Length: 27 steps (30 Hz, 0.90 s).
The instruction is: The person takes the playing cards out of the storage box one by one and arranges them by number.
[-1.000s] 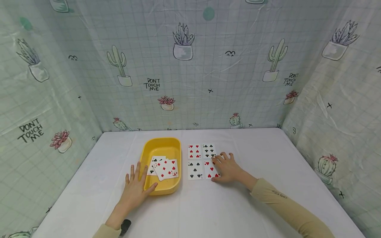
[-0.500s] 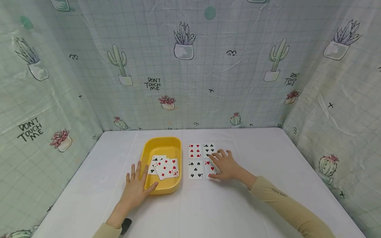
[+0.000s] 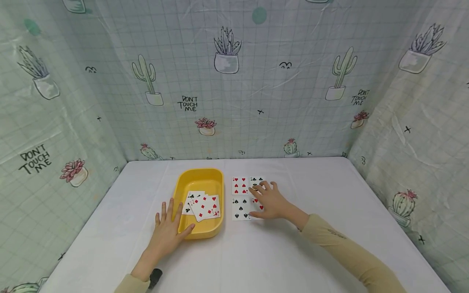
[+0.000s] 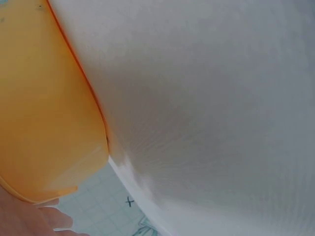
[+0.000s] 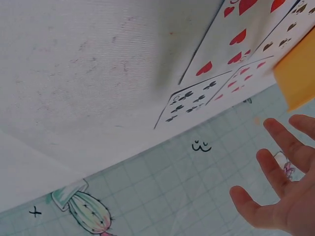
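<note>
Cards (image 3: 240,209) lie flat, likely for visibility, near my spread right grip (image 3: 272,203); my spread left grip (image 3: 164,234) probably steadies the tub (image 3: 200,235).

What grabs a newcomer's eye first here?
Probably the bright yellow tray left of centre on the white table, with loose cards overlapping inside and the left hand at its near-left rim. Next, the four face-up cards in a two-by-two block just right of it, partly hidden by the right hand. Behind, the cactus-print cloth fills the upper part of the head view.
</note>
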### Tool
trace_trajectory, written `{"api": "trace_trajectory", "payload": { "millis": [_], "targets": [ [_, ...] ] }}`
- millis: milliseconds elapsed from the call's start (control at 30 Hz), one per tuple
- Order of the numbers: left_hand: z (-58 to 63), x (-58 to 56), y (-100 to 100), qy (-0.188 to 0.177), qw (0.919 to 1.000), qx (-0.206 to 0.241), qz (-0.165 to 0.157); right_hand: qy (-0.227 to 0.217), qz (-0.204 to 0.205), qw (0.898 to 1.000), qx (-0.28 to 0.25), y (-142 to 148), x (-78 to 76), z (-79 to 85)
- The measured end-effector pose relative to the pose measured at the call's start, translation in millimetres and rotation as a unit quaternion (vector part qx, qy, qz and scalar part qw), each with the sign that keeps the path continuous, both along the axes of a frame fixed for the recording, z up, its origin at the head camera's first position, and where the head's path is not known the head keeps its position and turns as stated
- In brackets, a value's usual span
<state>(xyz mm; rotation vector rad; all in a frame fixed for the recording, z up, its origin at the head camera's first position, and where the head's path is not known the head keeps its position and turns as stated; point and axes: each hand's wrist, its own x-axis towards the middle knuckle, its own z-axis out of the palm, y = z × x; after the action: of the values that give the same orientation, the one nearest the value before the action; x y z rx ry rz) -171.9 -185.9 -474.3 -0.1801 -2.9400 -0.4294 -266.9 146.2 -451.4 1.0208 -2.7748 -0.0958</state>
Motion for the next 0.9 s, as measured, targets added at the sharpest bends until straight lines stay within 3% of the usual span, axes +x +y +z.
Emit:
{"api": "trace_trajectory", "payload": {
  "millis": [467, 733, 900],
  "targets": [
    [-0.8, 0.1, -1, -0.001, 1.0000, -0.001, 0.000, 0.011, 0.031, 0.999, -0.001, -30, -1.8, 17.5],
    [-1.5, -0.2, -1, -0.002, 1.0000, 0.003, 0.000, -0.022, 0.038, 0.999, -0.006, -55, -1.3, 27.3],
    [-2.2, 0.0, -1, 0.010, 0.9999, -0.001, -0.001, -0.017, 0.053, 0.998, -0.015, -68, -2.1, 30.0]
  ]
}}
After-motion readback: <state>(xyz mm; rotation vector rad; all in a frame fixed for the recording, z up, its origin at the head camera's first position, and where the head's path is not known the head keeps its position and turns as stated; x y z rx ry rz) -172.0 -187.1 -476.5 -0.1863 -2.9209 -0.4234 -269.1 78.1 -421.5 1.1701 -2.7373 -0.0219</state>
